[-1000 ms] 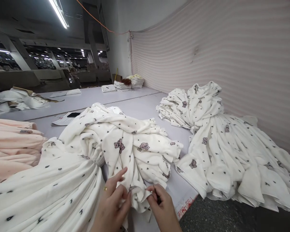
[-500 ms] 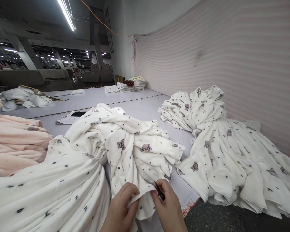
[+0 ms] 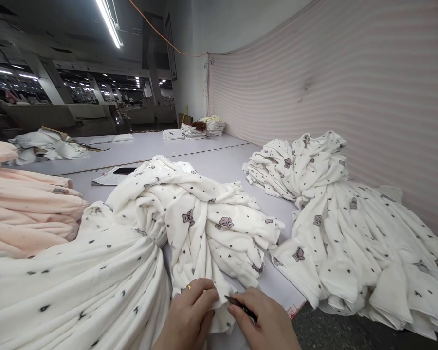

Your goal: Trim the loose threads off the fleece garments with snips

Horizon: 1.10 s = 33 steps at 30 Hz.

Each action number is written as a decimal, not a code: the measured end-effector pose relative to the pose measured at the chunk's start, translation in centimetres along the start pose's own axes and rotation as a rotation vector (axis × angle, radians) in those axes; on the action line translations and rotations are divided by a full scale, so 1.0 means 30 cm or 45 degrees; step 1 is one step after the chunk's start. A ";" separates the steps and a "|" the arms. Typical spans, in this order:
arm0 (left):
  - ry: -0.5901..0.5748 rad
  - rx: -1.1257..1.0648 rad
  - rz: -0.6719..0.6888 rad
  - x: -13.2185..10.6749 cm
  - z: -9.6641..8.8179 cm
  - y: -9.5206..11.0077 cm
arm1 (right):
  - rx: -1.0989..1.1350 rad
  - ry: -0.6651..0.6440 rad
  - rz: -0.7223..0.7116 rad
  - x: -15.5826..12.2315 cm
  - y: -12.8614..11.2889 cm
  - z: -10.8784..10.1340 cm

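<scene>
My left hand (image 3: 191,313) is closed on the edge of a white fleece fabric piece (image 3: 190,253) printed with small bears and dark marks. A ring shows on one of its fingers. In my right hand (image 3: 264,316) I hold small dark thread snips (image 3: 241,307), their pointed tip aimed left at the pinched cloth edge. The tip is close to the fabric; whether it touches cannot be made out. Gathered white fabric (image 3: 113,282) of the same print spreads to the left of my hands.
Another heap of the printed white fabric (image 3: 336,228) hangs over the table's right edge. Pink fabric (image 3: 29,209) lies at far left. A phone (image 3: 124,170) rests on papers behind the pile. Stacked white pieces (image 3: 193,131) stand at the back, by a striped hanging sheet (image 3: 314,82).
My right hand has turned, and the snips now point left, lying flatter. My left fingers have shifted along the cloth edge. The view has swung slightly left.
</scene>
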<state>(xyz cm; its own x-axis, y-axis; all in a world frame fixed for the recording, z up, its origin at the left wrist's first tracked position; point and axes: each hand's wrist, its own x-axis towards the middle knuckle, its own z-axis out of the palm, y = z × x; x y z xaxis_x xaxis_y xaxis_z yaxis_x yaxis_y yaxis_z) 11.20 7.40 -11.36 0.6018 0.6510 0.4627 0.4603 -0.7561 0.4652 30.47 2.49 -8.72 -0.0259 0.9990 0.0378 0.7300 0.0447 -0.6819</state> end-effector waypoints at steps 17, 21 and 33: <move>-0.130 -1.006 -1.042 0.073 -0.065 0.010 | 0.475 0.505 -0.188 0.068 0.007 0.165; -0.168 -1.195 -0.964 0.061 -0.065 -0.008 | 0.567 0.425 -0.320 0.069 -0.004 0.193; -0.167 -0.936 -0.972 0.057 -0.043 0.003 | 0.623 0.330 -0.023 0.084 -0.034 0.200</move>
<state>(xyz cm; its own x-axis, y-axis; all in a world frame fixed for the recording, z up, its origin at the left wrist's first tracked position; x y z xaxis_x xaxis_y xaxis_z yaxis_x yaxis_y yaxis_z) 11.43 8.55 -9.55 0.4062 0.8897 -0.2082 0.2647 0.1035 0.9588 25.55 5.01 -12.30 0.1787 0.9655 0.1893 0.3267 0.1232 -0.9370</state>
